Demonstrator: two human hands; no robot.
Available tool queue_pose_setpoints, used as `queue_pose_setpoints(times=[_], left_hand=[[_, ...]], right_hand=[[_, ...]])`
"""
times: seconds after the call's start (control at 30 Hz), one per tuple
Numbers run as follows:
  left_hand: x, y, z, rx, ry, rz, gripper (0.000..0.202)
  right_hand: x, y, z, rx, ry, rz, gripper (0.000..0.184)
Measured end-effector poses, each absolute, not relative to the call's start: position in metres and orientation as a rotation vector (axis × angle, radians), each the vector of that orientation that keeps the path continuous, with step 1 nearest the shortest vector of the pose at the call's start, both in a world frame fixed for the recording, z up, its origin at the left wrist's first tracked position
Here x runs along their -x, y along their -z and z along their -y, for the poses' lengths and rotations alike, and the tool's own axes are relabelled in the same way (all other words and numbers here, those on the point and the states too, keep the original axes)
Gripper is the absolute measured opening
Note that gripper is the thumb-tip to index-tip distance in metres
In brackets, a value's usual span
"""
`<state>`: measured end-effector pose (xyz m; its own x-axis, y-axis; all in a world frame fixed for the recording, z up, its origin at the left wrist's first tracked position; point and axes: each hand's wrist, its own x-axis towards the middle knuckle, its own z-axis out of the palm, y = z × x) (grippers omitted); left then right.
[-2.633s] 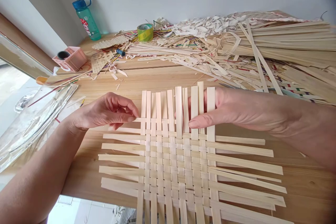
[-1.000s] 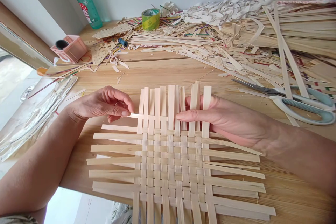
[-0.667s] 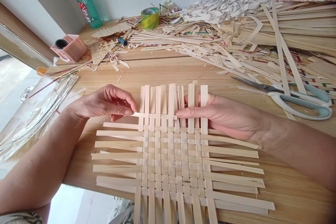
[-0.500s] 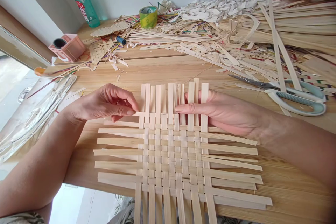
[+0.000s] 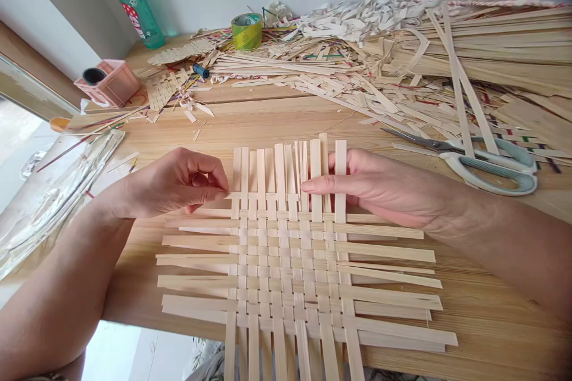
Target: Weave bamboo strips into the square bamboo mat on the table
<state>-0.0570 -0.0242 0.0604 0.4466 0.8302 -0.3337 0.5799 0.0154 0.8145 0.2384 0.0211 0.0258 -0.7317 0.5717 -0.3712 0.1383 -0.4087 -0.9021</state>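
A mat of pale, flat wooden strips (image 5: 286, 268), woven over and under, lies near the table's front edge with loose strip ends sticking out on all sides. My left hand (image 5: 183, 181) pinches the left end of a thin crosswise strip (image 5: 248, 196) between thumb and fingertips. This strip runs among the upright strips above the woven part. On the right, my right hand (image 5: 357, 184) grips upright strips (image 5: 315, 172) at the mat's upper edge, thumb in front and fingers behind, partly hidden by the strips.
White-and-blue scissors (image 5: 489, 169) lie at the right, under loose strips. Behind are heaped strips and offcuts (image 5: 357, 83), a roll of yellow-green tape (image 5: 246, 31), a teal bottle (image 5: 138, 9) and a pink basket (image 5: 111, 86). A plastic-covered bundle (image 5: 58, 190) lies left.
The view has shifted slightly. The crosswise strip's right end reaches a little farther right among the uprights, toward my right thumb. Both hands keep their holds.
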Motion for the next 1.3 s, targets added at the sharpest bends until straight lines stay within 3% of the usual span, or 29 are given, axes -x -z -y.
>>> queue_pose_setpoints(times=[0.57,0.73,1.3], left_hand=[[0.060,-0.051,0.019,-1.600,-0.294,-1.221,0.017],[0.058,-0.053,0.019,-1.645,-0.294,-1.256,0.012],[0.057,-0.042,0.014,-1.374,-0.411,-1.120,0.014]], right_hand=[[-0.236,-0.022,-0.021,0.945,-2.326,1.371,0.015],[-0.235,-0.019,-0.021,0.855,-2.205,1.477,0.012],[-0.235,-0.015,-0.022,0.907,-2.147,1.483,0.023]])
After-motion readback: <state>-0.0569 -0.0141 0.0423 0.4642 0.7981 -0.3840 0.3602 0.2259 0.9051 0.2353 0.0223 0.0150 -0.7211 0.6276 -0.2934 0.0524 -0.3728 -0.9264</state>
